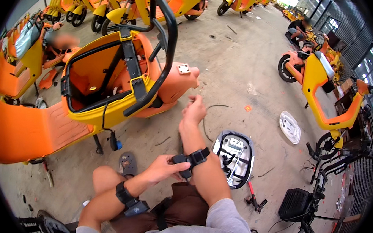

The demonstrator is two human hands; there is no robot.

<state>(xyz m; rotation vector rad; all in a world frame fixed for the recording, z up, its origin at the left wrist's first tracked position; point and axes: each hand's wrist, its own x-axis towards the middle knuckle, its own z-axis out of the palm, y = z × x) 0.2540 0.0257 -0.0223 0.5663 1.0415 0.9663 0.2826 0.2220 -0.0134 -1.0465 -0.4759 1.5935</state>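
Note:
My left hand (165, 168) pinches a small black box (181, 164) on the strap around my right forearm. Held out above the floor, my right hand (194, 110) has its fingers curled in, and I see nothing in them. A second black strap with a box (132, 201) sits on my left forearm. Just beyond my hands stands an orange and yellow scooter (76, 113), its seat compartment uncovered and a black grab rail (170, 41) rising over it. A black cable with a blue connector (117, 143) hangs from its side.
A scooter seat (234, 161) lies underside up on the floor, by a red-handled hammer (254, 197). Beyond it is a white oval shell (290, 127). A bare black scooter frame (315, 199) stands at right. More scooters line the hall; a person (298, 31) crouches far right.

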